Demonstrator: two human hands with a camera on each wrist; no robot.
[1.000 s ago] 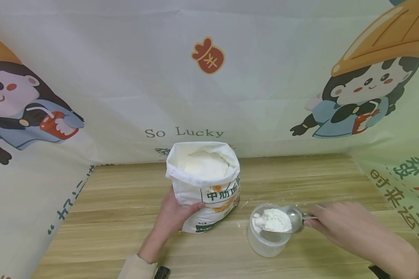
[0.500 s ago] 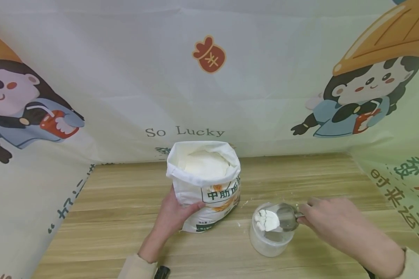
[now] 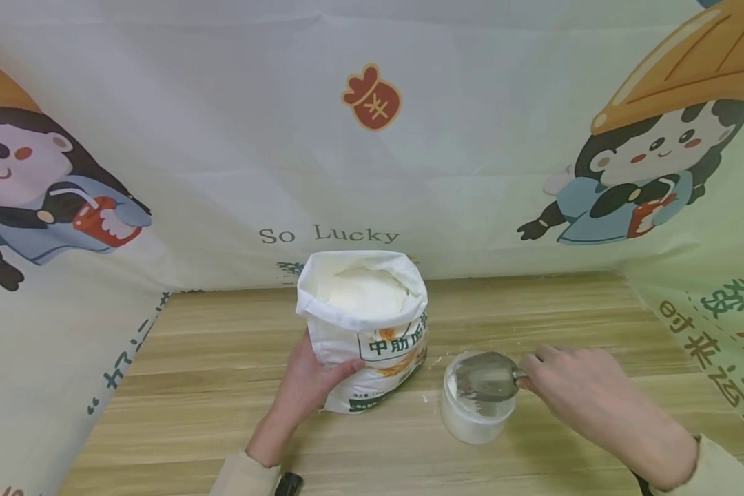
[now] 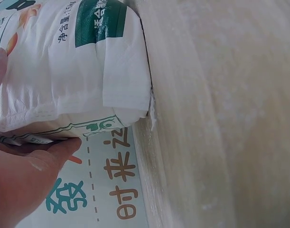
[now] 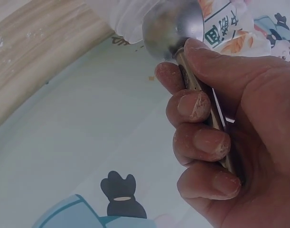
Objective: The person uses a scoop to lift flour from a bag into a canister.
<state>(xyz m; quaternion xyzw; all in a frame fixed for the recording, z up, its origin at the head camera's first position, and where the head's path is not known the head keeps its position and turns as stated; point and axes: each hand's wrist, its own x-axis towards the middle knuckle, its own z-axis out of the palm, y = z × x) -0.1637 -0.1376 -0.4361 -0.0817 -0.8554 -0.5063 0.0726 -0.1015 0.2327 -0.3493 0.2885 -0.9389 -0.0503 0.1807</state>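
Observation:
A white flour bag [image 3: 341, 337] stands upright on the table, its top rolled back over the pale flour [image 3: 362, 295] inside. My left hand [image 3: 310, 380] grips its lower left side, thumb across the front. That hand [image 4: 26, 175] also shows against the bag [image 4: 64, 80] in the left wrist view. To the right, a clear plastic tub [image 3: 473, 428] sits on the table. Above its mouth a metal scoop [image 3: 488, 377] is turned over, hollow side down. My right hand [image 3: 589, 396] holds the scoop's handle; the right wrist view shows fingers [image 5: 201, 140] curled around it. The scoop hides most of the tub's inside.
The wooden table [image 3: 186, 386] carries flour specks between bag and tub. Behind it and at both sides rises a printed cloth [image 3: 502, 165], close behind the bag. A black object [image 3: 288, 483] shows beside the left sleeve at the bottom edge.
My right hand has moved left and rolled the scoop from level, heaped with flour, to upside down over the tub. The left hand and bag have stayed put.

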